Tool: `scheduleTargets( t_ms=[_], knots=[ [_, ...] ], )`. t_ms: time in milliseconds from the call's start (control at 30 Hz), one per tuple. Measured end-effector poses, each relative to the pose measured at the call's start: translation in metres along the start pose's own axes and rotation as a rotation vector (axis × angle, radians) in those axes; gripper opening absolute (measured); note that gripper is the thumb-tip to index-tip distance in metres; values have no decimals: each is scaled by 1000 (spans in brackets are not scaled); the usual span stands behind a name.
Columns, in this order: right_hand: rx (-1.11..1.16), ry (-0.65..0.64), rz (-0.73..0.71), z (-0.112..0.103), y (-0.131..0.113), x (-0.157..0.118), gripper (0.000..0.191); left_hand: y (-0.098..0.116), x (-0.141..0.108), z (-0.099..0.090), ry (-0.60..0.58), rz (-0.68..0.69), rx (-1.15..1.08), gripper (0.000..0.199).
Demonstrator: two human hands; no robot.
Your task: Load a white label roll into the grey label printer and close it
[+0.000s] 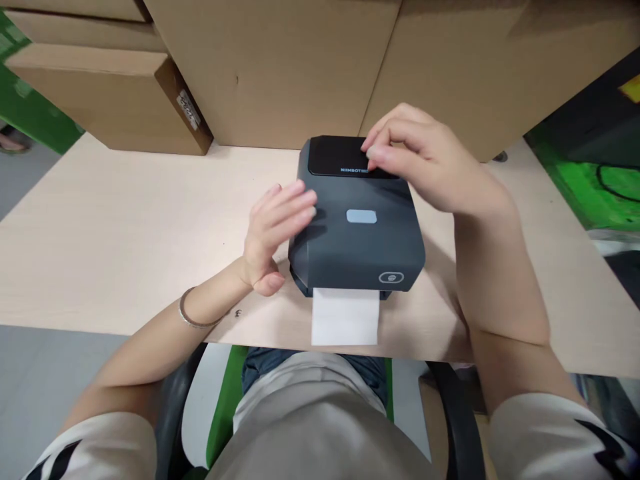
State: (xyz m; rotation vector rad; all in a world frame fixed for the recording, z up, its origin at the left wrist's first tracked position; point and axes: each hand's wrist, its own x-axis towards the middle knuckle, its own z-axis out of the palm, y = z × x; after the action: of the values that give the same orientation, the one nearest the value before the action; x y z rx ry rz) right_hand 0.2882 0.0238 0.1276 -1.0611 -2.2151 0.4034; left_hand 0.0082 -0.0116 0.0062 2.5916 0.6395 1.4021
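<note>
A dark grey label printer point(360, 250) stands on the table, with a black glossy panel point(333, 153) at the back of its top and a light blue button point(361, 217) in the middle. White label paper point(345, 320) sticks out of its front slot. At the printer's left side is my left hand point(275, 230), open, fingers stretched towards the casing; I cannot tell whether they touch it. Over the right part of the black panel, my right hand point(415, 153) has its thumb and fingertips drawn together in a pinch. What lies between them, if anything, is hidden.
Large cardboard boxes point(280, 73) stand close behind the printer. A flatter cardboard box point(135, 107) with a label sits at the back left. The pale wooden table point(100, 247) ends just in front of my body. Chair armrests point(455, 420) flank me.
</note>
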Motion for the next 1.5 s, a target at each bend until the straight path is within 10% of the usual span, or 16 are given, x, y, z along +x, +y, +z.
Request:
scheduleTargets(
  t_ms=[167, 400, 1500],
  knots=[
    [-300, -26, -34, 11, -27, -14, 46, 16, 8, -4, 97, 165, -51, 62],
    [-110, -134, -249, 30, -39, -19, 69, 17, 17, 8, 150, 299, -166, 54],
    [-41, -314, -273, 36, -42, -23, 51, 15, 11, 10, 57, 371, 74, 36]
  ],
)
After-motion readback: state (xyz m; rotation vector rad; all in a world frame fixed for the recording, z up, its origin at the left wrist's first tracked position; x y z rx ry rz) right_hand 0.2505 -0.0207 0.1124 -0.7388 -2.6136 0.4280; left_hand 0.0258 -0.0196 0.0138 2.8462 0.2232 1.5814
